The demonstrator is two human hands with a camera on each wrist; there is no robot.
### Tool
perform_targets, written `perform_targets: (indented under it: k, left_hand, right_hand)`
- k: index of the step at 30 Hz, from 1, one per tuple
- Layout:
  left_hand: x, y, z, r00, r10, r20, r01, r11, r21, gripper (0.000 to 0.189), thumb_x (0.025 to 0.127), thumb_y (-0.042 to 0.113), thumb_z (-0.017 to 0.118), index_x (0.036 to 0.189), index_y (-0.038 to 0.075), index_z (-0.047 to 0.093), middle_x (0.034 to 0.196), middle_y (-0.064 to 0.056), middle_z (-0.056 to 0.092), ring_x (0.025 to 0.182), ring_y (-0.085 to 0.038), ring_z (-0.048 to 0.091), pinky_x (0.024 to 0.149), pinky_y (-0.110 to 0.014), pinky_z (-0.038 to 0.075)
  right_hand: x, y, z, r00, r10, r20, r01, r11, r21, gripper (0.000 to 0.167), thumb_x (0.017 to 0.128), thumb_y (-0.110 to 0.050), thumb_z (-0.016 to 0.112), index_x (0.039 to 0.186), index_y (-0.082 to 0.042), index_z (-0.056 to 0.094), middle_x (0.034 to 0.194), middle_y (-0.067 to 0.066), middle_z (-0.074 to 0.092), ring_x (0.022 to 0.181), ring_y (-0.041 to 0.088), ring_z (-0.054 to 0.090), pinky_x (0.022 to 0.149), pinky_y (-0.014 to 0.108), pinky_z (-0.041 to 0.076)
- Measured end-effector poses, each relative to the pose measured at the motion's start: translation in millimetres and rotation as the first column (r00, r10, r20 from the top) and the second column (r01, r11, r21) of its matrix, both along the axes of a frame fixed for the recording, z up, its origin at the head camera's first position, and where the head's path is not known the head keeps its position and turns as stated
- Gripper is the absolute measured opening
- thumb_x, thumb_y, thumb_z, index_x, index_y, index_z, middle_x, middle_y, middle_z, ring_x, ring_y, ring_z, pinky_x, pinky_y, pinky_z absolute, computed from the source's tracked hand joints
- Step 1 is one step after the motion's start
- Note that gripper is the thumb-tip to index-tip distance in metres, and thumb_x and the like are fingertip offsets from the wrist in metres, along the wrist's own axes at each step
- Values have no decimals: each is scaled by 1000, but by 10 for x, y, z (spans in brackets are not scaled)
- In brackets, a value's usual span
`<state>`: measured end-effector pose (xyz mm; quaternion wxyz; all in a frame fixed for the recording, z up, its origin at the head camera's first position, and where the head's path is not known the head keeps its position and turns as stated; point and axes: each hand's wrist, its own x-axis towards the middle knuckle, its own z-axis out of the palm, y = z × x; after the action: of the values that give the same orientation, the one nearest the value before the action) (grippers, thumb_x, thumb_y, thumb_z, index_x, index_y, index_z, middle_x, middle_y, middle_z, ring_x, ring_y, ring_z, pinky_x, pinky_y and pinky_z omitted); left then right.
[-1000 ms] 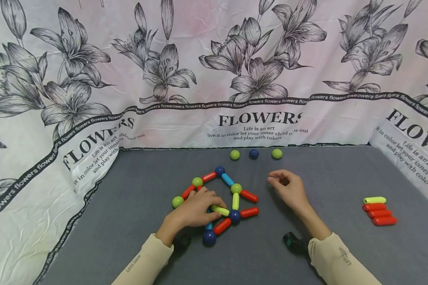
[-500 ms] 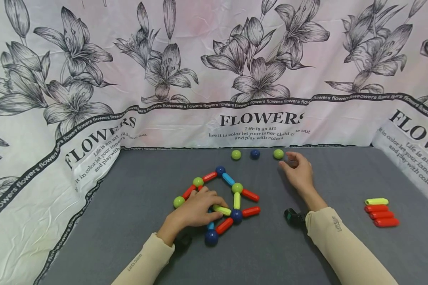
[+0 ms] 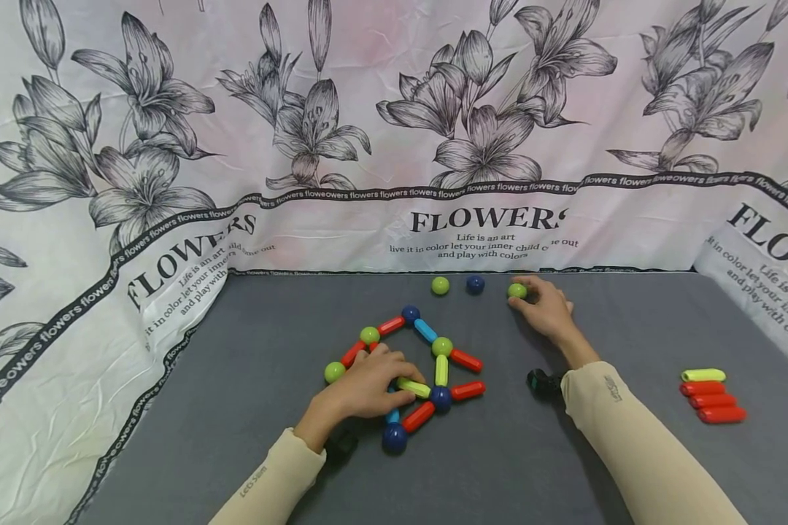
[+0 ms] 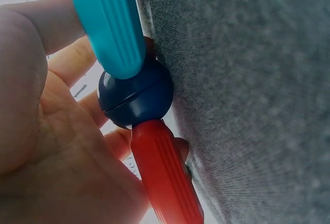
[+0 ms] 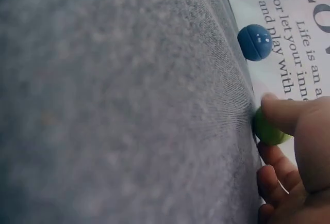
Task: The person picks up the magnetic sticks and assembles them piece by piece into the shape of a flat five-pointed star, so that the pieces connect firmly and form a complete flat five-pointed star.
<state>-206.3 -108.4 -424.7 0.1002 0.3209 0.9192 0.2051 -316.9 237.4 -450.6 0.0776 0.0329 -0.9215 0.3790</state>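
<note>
A construction of magnetic sticks and balls lies on the grey table, with a red stick (image 3: pixel 419 417), blue ball (image 3: pixel 395 437) and green ball (image 3: pixel 442 347) among its parts. My left hand (image 3: pixel 368 383) grips its left part from above, the thumb beside a yellow-green stick (image 3: pixel 413 387). In the left wrist view, curved fingers show behind a dark blue ball (image 4: pixel 136 92) joined to a light blue stick (image 4: pixel 111 22) and a red stick (image 4: pixel 165 172). At the back, my right hand (image 3: pixel 548 310) pinches a loose green ball (image 3: pixel 516 291) between thumb and fingers, close to the table surface.
Left of the right hand, a green ball (image 3: pixel 440 286) and a blue ball (image 3: pixel 475 284) sit by the back edge. One yellow-green stick (image 3: pixel 702 375) and several red sticks (image 3: pixel 722 415) lie at the right. Behind hangs a flower-printed cloth (image 3: pixel 341 233).
My right hand has moved back from beside the construction to the rear green ball, and its thumb and fingers have come together on it. The left hand stays on the construction.
</note>
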Motion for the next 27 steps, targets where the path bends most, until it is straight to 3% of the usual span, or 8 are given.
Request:
perform_targets:
  k: [5, 14, 23, 27]
  left_hand:
    - [-3, 6, 0, 1000, -7, -9, 7, 1000, -5, 19, 96, 32, 72, 114, 34, 75, 97, 14, 61, 92, -10, 41, 76, -34, 29]
    - [-10, -4, -4, 1000, 2, 1, -2, 1000, -1, 17, 95, 32, 72, 112, 34, 75, 98, 15, 62, 93, -10, 42, 76, -33, 30]
    - [-17, -27, -4, 1000, 15, 16, -16, 1000, 23, 15, 95, 29, 71, 110, 33, 74, 97, 14, 61, 96, -11, 42, 78, -35, 28]
    - [-12, -27, -3, 999, 33, 19, -34, 999, 26, 15, 95, 28, 71, 110, 31, 74, 97, 13, 60, 97, -13, 42, 79, -37, 28]
  right_hand:
    - [64, 33, -19, 998, 63, 14, -63, 998, 6, 42, 95, -27, 73, 132, -10, 61, 115, 22, 69, 105, 36, 60, 85, 50, 21]
    - [274, 46, -40, 974, 223, 37, -223, 975, -24, 39, 90, -29, 80, 120, -11, 64, 101, 11, 66, 79, 19, 51, 89, 51, 19]
    - [517, 39, -53, 922, 379, 75, -375, 925, -62, 37, 88, -32, 81, 120, -19, 68, 106, 2, 68, 83, 15, 54, 77, 31, 38]
    - [625, 4, -64, 903, 420, 87, -413, 906, -91, 37, 86, -31, 83, 119, -21, 68, 105, 1, 67, 87, 15, 54, 78, 32, 41]
